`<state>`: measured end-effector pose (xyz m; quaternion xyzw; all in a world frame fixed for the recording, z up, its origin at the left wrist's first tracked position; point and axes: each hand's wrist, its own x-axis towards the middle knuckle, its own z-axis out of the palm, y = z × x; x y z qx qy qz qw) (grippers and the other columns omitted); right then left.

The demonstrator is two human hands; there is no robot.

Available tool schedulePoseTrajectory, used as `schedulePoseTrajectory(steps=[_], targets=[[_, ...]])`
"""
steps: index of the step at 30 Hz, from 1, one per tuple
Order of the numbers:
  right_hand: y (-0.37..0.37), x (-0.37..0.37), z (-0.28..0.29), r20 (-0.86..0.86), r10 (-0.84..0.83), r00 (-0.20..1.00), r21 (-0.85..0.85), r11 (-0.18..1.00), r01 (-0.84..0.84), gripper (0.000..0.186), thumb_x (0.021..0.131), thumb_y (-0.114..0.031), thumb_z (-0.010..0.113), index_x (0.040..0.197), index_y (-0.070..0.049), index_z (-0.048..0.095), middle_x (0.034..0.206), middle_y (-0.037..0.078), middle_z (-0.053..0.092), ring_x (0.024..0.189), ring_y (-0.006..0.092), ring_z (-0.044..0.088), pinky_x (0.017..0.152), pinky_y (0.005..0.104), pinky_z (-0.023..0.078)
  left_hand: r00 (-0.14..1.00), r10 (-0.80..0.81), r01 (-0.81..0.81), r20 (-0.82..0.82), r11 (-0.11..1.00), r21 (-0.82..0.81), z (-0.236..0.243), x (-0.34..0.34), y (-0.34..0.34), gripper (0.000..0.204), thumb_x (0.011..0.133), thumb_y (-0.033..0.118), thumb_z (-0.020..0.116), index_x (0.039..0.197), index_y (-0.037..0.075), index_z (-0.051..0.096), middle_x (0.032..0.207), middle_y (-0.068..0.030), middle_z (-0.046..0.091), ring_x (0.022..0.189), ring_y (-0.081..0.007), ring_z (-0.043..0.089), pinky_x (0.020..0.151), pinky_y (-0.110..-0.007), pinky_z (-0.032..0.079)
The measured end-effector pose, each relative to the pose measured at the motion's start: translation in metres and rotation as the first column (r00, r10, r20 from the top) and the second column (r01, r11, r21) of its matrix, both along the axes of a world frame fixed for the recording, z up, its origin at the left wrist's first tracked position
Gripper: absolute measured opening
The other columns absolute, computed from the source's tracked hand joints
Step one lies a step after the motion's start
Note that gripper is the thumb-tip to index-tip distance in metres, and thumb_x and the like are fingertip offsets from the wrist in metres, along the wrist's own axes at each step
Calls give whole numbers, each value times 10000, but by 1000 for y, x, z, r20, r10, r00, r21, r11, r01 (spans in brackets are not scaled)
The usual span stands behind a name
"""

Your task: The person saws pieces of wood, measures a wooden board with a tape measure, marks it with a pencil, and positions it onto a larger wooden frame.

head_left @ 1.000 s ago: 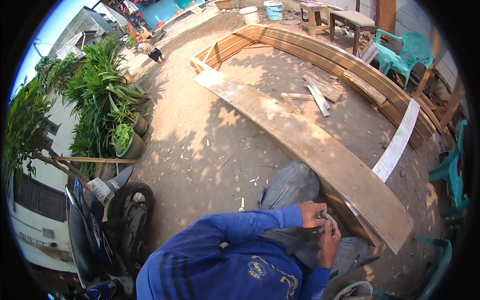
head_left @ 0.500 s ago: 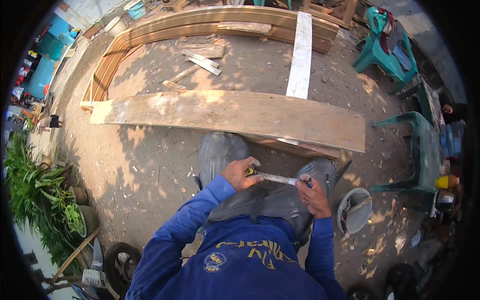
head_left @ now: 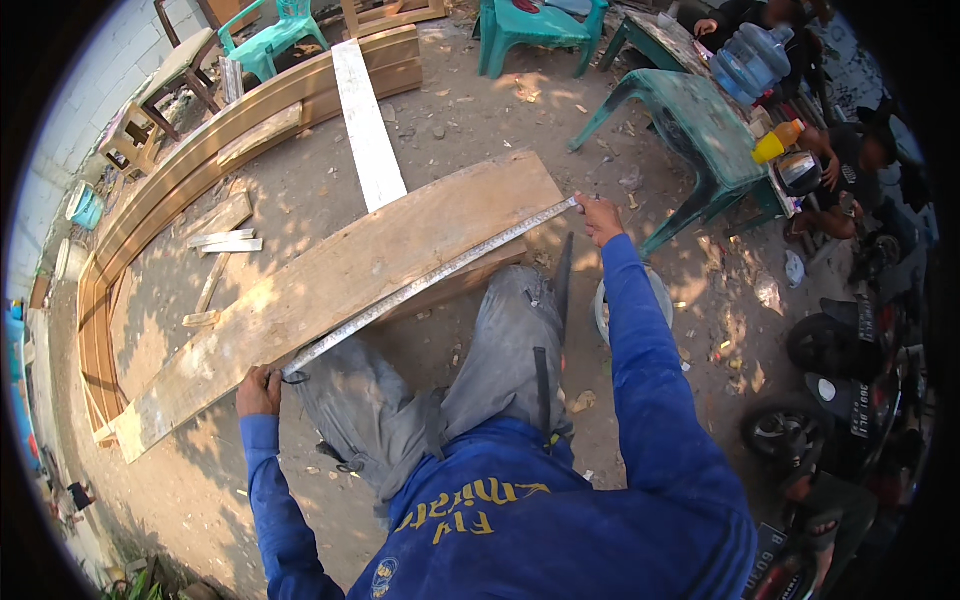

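A broad wooden plank (head_left: 390,255) lies slantwise in front of my knees, its right end farther away. Along its near edge a tape measure's blade (head_left: 440,276) is drawn out. My right hand (head_left: 599,220) pinches the blade's end by the plank's right end. Toward the left end, my left hand (head_left: 259,391) is closed round the tape measure's case, mostly hidden by the fingers. Another board (head_left: 480,272) shows below the plank. A white-painted board (head_left: 367,125) reaches from the plank to the long brown timber frame (head_left: 180,160) behind.
Short wood offcuts (head_left: 225,240) lie on the dirt ground inside the frame. A green plastic table (head_left: 690,125) stands at right, and a bucket (head_left: 603,312) is partly behind my right forearm. Green chairs (head_left: 540,35) stand farther back. People sit at far right near parked motorbikes (head_left: 790,430).
My hands have moved far apart, drawing the tape blade out along the plank's near edge. The view has turned to the right, so the plank appears slanted.
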<state>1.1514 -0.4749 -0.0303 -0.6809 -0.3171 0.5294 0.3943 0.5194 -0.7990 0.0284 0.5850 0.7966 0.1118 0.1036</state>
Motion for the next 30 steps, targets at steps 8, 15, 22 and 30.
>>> schedulePoseTrajectory(steps=[8,15,22,30], targets=[[7,-26,-21,597,-33,802,110,993,-42,422,781,-425,800,677,-47,645,644,43,579,548,163,542,470,337,393,998,42,-48,-54,991,-124,-14,-26,23,263,901,325,613,939,88,719,951,-177,666,915,-383,657,795,-462,524],[1,-35,1,796,-129,592,267,952,-152,447,888,-462,684,830,-22,734,751,77,646,676,201,600,597,382,471,998,55,-56,-18,996,-75,-33,-30,21,238,876,271,646,946,58,725,1003,-162,597,895,-364,638,807,-440,512],[-36,-126,80,243,296,924,242,904,-353,570,1009,-469,493,930,47,722,782,125,675,706,198,645,657,352,508,998,39,-42,-45,997,-67,-42,-32,19,249,884,288,629,961,75,734,1214,-160,606,982,-365,657,842,-444,539],[-59,-232,30,173,679,714,313,649,-693,436,923,-386,670,960,46,713,773,79,690,663,137,632,605,307,499,999,30,-33,-31,996,-84,-41,-35,22,260,877,285,630,970,69,739,1215,-164,610,1008,-353,651,868,-440,537]])
